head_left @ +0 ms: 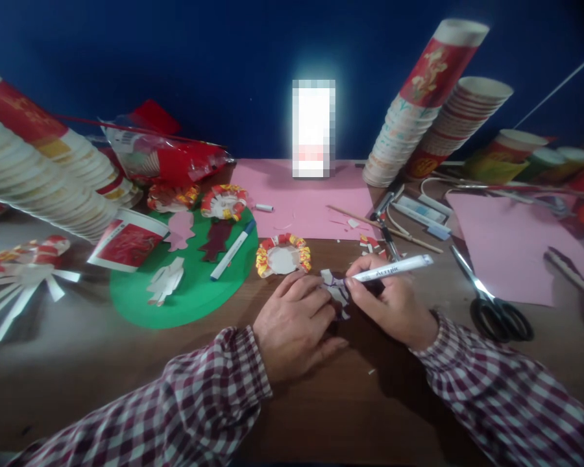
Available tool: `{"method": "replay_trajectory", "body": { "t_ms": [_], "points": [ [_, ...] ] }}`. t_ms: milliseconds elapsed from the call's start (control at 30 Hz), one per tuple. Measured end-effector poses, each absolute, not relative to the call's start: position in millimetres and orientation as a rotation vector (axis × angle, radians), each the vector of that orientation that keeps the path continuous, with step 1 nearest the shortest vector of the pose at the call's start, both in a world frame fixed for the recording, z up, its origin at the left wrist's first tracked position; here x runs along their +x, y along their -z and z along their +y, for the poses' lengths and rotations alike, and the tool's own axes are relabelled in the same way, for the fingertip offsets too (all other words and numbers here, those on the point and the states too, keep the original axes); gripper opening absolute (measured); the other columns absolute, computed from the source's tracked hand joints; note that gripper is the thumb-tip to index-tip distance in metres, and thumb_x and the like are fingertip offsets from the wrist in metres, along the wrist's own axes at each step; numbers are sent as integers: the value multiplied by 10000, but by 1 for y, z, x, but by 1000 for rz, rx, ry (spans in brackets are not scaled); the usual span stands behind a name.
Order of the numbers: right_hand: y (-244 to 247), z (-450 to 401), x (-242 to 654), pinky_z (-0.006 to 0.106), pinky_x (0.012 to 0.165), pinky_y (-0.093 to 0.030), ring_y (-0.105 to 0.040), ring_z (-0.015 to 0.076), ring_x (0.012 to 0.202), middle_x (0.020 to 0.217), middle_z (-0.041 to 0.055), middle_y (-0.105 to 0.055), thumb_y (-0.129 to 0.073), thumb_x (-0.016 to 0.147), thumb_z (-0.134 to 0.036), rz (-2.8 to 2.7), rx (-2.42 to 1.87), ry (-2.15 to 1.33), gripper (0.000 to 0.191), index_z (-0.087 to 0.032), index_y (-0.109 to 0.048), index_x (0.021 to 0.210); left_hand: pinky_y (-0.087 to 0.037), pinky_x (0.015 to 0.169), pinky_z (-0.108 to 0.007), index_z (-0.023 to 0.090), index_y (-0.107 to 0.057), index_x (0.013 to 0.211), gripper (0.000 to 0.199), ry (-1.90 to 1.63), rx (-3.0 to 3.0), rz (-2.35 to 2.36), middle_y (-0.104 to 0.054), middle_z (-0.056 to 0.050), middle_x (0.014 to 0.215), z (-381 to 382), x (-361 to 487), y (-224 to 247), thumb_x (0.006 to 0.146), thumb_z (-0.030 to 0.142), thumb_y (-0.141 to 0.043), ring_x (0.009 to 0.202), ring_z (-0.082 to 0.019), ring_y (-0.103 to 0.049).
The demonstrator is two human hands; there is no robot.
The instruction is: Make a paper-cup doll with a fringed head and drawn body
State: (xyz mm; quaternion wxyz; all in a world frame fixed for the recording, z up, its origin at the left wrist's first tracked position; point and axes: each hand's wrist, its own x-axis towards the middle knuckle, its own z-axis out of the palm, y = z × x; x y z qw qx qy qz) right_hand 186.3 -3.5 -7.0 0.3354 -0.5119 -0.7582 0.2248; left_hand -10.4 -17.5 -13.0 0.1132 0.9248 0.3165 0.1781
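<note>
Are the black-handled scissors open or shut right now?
Shut, as far as the view shows: the scissors' blades lie together as one narrow wedge, with the handle loops side by side, beyond the right hand.

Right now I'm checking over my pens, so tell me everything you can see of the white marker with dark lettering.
The slim white marker looks like plastic, with a straight, round barrel and dark "Acrylic" lettering. It slants, its far end pointing to the right. The right hand grips it near the writing end, which is at a small white paper cutout with dark purple marks; whether the tip touches is unclear.
</note>
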Motion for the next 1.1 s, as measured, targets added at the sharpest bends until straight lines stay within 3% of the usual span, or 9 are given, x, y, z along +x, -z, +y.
{"method": "replay_trajectory", "body": {
  "t_ms": [767,900,1100],
  "points": [
    [8,-2,186,233,634,-422,-541,114,662,717,-10,-582,-539,833,-159,-2021,-1304,-646,29,-172,-561,821,-249,1094,-461,153,-584,986,379,-488,2715,942,-607,-55,1063,-20,-11,15,889,505,-485,1173,-263,-439],
    [7,-3,186,228,623,-421,-540,110,651,711,-15,-580,-542,833,-152,-2028,-1289,-633,31,-176,-558,822,-306,1057,-462,155,-585,997,379,-489,2705,943,-609,-64,1069,-21,-10,14,889,505,-484,1162,-269,-445],
    [7,-4,185,227,621,-433,-559,112,656,728,-15,-599,-549,845,-170,-1985,-1303,-646,24,-186,-565,838,-429,883,-458,162,-577,1027,417,-355,2701,1005,-610,-79,1098,-25,-10,10,892,538,-459,1067,-278,-493]
  ]
}}
